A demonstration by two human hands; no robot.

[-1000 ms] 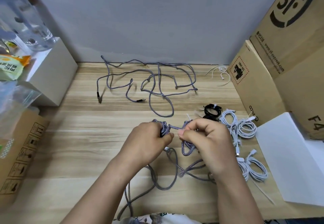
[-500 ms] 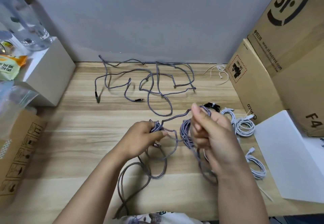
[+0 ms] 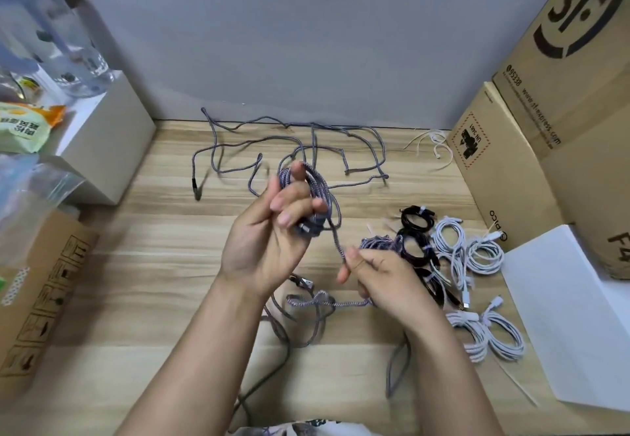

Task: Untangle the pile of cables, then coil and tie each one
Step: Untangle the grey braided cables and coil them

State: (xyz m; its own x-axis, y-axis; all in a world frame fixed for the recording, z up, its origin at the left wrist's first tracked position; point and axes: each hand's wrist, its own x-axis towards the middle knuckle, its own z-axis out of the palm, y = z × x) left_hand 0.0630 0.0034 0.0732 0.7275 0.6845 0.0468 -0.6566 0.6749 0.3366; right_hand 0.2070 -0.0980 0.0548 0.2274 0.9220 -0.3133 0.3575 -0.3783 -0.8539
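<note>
**Midway: coiling a braided cable**

Your left hand (image 3: 272,231) grips the grey braided coil (image 3: 315,196) above the table (image 3: 163,265); your right hand (image 3: 381,275) pinches its tail. Slack below may snag the loose cable (image 3: 306,302), likely dragging loops undone.

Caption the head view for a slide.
Left hand holds a half-wound grey braided cable coil while right hand pinches its trailing strand.

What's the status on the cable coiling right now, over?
Left hand grips grey braided coil. Right hand pinches its trailing strand. Loose grey tangle waits behind; nothing blocking.
</note>
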